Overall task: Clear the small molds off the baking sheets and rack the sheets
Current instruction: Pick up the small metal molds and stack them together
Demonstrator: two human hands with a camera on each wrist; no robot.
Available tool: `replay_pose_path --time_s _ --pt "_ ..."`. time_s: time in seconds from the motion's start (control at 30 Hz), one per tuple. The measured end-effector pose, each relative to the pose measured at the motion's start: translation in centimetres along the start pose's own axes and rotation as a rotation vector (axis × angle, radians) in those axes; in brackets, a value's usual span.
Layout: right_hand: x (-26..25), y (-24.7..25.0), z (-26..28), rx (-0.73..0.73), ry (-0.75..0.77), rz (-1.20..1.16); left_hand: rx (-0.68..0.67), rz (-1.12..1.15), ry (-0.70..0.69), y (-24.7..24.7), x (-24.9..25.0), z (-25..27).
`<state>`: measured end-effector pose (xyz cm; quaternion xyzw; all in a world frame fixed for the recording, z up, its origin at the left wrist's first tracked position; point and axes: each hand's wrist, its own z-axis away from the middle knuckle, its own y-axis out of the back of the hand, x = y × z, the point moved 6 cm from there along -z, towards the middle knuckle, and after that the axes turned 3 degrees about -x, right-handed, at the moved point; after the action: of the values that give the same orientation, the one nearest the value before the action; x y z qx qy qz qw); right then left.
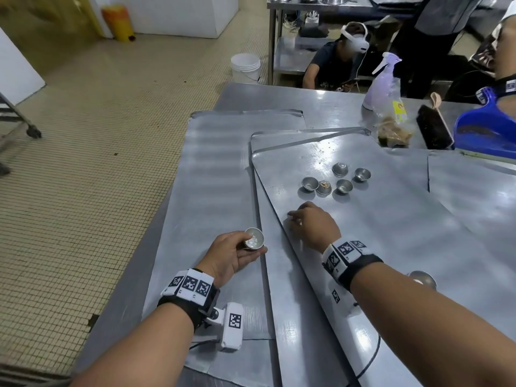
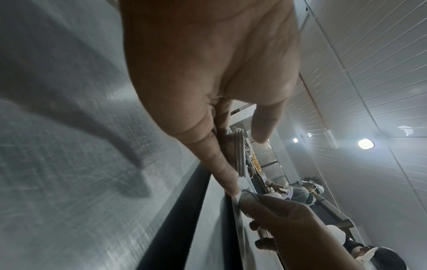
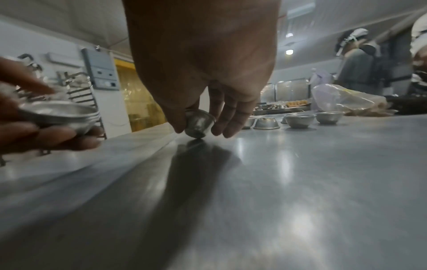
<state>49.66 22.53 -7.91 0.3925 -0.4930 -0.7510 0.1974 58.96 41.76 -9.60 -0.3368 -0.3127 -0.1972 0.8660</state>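
My left hand [image 1: 237, 254] holds a small stack of nested metal molds [image 1: 254, 238] above the left baking sheet [image 1: 212, 169]; the stack's rims [image 2: 239, 151] show edge-on in the left wrist view. My right hand [image 1: 310, 223] pinches one small metal mold [image 3: 198, 125] tilted on the top baking sheet [image 1: 391, 219], near its left edge. Several more molds [image 1: 336, 178] sit in a cluster farther back on that sheet. One mold [image 1: 421, 277] lies beside my right forearm. The top sheet lies skewed on another sheet beneath it.
At the table's far right stand a spray bottle [image 1: 384, 79], a plastic bag with crumbs [image 1: 395, 129], a brush [image 1: 434, 129] and a blue dustpan [image 1: 485, 129]. Other people are beyond the table. A wheeled rack [image 1: 16, 115] stands far left on the tiled floor.
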Motion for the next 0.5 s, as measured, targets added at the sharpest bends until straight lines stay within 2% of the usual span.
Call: replay_pose_path --time_s 0.07,0.2,0.37,0.5 --pt "-0.2 -0.4 0.7 0.033 0.044 0.013 0.000 -0.005 0.003 -0.1 -0.1 0.0" --pt "0.3 -0.3 1.1 0.094 -0.020 -0.077 0.003 0.019 0.003 -0.1 -0.1 0.1" --pt "0.8 -0.5 0.6 0.000 -0.066 -0.042 0.005 0.021 0.001 0.0 -0.1 0.2" --pt "1.2 -1.0 0.6 -0.014 -0.108 -0.007 0.000 0.015 0.009 0.2 -0.3 0.3"
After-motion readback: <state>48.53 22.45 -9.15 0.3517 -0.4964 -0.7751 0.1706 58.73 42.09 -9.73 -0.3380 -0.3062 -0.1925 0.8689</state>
